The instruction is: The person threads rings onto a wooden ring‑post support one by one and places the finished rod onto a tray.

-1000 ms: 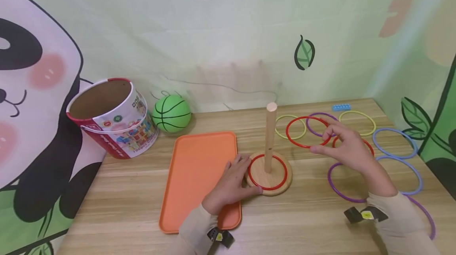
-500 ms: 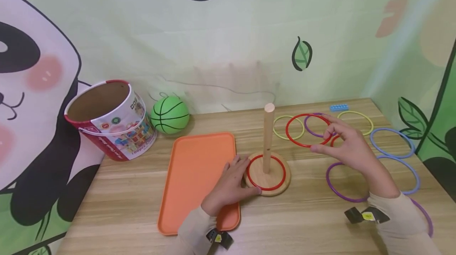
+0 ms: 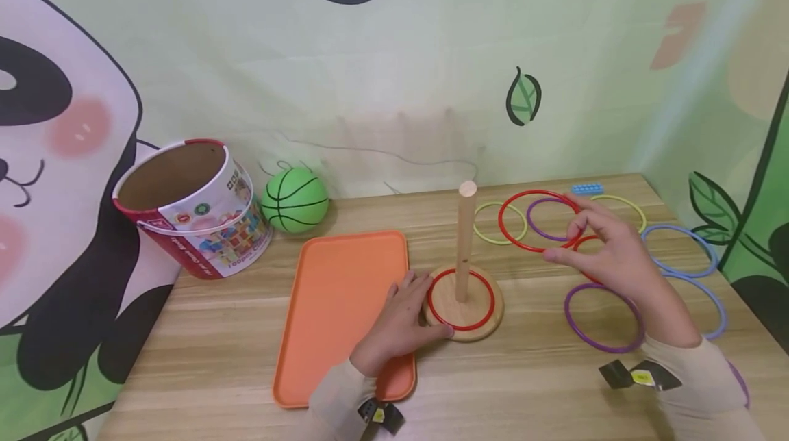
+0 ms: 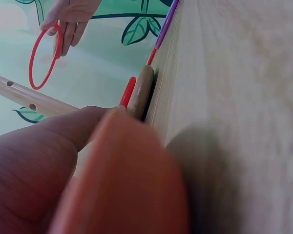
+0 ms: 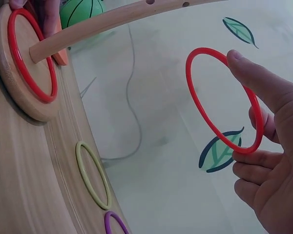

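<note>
red plastic ring (thin, round) pinched by right hand; left hand seemingly flat against wooden base.

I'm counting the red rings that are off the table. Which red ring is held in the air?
The red ring pinched by the right hand. Another red one lies round the peg on the wooden base.

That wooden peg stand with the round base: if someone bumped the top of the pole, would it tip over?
Probably not easily. The wooden stand has a wide, flat disc base on the table, which should steady it. Its pole is tall and thin, though, so a push near the top would have leverage. The left hand rests against the base, likely bracing it.
</note>
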`<state>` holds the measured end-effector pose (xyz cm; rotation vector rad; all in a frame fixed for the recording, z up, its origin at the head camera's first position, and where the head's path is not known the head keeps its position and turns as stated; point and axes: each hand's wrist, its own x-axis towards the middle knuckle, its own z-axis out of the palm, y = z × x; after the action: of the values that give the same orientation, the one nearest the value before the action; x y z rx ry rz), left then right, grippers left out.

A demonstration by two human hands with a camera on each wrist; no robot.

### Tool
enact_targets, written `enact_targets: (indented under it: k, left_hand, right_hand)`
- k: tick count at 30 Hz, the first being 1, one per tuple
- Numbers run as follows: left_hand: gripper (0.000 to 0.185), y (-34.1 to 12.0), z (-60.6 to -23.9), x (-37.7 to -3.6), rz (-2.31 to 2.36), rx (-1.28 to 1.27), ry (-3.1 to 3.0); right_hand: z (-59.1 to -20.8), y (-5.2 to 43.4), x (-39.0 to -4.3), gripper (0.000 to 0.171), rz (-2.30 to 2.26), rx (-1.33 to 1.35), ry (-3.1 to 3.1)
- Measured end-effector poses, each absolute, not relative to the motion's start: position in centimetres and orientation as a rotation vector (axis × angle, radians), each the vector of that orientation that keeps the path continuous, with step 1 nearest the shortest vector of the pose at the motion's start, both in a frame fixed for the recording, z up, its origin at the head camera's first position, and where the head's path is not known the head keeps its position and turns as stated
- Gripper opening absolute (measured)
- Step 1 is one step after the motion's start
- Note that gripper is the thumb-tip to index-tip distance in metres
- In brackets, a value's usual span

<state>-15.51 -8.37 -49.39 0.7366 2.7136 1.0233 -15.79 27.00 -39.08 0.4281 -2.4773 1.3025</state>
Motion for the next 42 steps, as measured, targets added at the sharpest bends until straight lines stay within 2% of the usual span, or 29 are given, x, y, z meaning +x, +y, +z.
enact_targets:
  k: [42]
  left_hand:
    - [0.094, -8.3, -49.6, -15.6, 0.995, 0.744, 2.742]
  right_hand:
    - [-34.0, 25.6, -16.3, 0.041, 1.292, 0.537, -2.343]
